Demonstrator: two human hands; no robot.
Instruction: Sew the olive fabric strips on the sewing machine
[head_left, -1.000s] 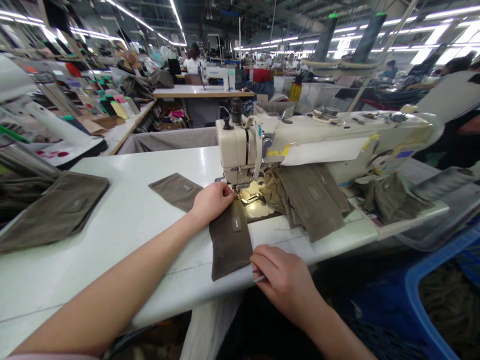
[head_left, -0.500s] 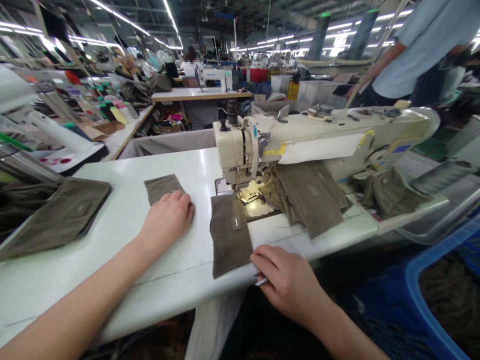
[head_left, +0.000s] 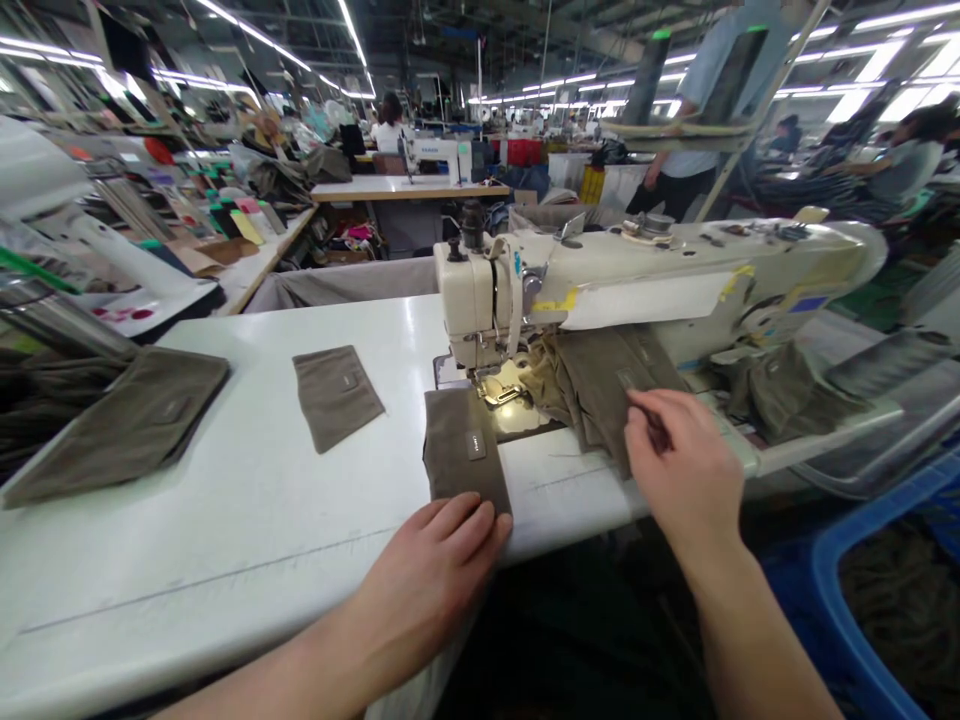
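A brown fabric piece [head_left: 463, 442] with a small label lies under the needle of the cream sewing machine [head_left: 600, 280]. My left hand [head_left: 435, 570] lies flat on its near end at the table edge, fingers stretched out. My right hand [head_left: 686, 470] hovers over the pile of brown fabric pieces [head_left: 600, 385] to the right of the needle, fingers pinched together on something I cannot make out. A separate small brown piece [head_left: 335, 395] lies alone on the white table [head_left: 225, 520], left of the machine.
A stack of brown pieces [head_left: 120, 420] sits at the table's left end. More brown fabric [head_left: 780, 395] lies under the machine's right end. A blue bin [head_left: 862, 560] stands at the lower right. Other people work at tables behind.
My left hand left the small piece on the table and came down onto the near end of the piece under the needle. My right hand rose from the table edge to the pile.
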